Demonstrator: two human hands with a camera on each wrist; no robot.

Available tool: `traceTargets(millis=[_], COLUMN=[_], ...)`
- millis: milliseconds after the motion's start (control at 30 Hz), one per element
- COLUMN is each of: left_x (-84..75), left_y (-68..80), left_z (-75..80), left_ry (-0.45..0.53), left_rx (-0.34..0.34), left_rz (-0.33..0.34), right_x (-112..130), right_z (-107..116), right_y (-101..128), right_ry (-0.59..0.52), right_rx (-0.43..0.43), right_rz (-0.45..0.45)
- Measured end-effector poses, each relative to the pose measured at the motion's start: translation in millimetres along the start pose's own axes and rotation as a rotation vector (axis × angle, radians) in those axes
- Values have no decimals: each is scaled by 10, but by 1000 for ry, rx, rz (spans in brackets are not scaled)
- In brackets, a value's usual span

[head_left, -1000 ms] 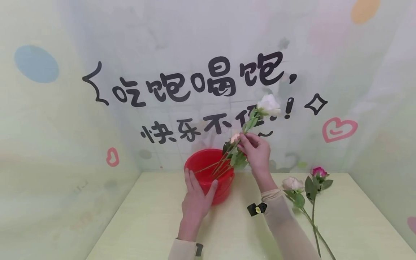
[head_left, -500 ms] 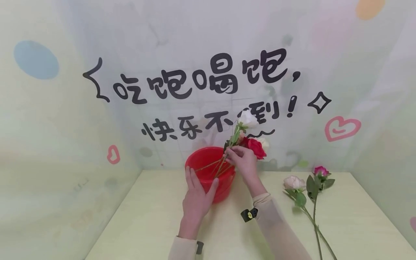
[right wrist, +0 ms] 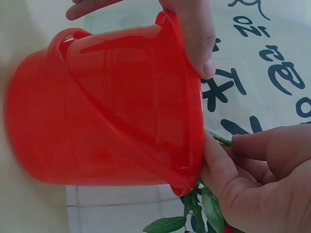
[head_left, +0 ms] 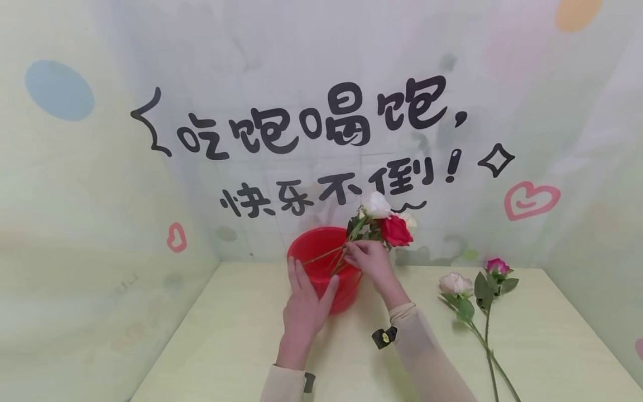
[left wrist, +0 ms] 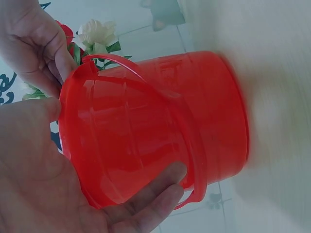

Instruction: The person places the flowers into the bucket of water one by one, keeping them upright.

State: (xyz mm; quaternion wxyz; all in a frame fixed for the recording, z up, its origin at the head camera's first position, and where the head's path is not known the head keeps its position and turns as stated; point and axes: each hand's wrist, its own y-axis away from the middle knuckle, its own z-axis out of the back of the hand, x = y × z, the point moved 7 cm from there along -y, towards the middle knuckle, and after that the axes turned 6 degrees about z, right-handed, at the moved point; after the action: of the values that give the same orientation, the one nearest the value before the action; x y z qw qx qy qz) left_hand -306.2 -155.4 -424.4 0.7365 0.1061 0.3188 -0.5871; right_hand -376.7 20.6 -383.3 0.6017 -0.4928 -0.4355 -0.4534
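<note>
Left hand (head_left: 305,304): reaches forward from a beige sleeve, palm against the near side of the pail (head_left: 313,258), wrist low over the desk (head_left: 226,335)
Left fingers (left wrist: 160,194): held fairly straight and spread, wrapping lightly round the pail wall with the thumb on the right side; they press it, not pinch it
Right hand (head_left: 370,262): comes in from the right, arm slanting up from the desk, hand at the pail's right rim
Right fingers (right wrist: 265,143): curled narrow, pinching the stems (head_left: 334,258) just above the rim; the right wrist view shows green stem and leaves running between thumb and forefinger
Pail: red plastic, upright on the desk near the back wall, mouth up, handle folded down along the side
Bunch (head_left: 384,220): long axis slants from the pail floor at lower left up to the blooms at upper right; stems fan out inside the pail
Blooms: a white rose (head_left: 375,205) on top, a red rose (head_left: 397,230) just beside and below it, a pale one partly hidden behind; all lie above and beyond the right fingers
Stems against fingers: the grip sits low on the bunch, near the leaves, blooms clear of the hand
Loose flowers: a cream rose (head_left: 454,283) and a pink rose (head_left: 494,266) lie on the desk well right of the pail, stems pointing toward the near edge
Wall (head_left: 321,123): pale, with black lettering and heart shapes
</note>
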Motion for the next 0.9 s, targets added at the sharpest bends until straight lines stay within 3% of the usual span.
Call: traceTargets(millis=[400, 900], left_x=[8, 8], left_y=[-5, -7], left_z=[-4, -9], left_ry=[11, 11], left_rx=[13, -2], left_rz=[16, 8], right_x=[62, 154], right_z=[25, 145], right_y=[132, 371], right_ry=[95, 49], right_rx=[158, 302], right_rz=[-33, 8])
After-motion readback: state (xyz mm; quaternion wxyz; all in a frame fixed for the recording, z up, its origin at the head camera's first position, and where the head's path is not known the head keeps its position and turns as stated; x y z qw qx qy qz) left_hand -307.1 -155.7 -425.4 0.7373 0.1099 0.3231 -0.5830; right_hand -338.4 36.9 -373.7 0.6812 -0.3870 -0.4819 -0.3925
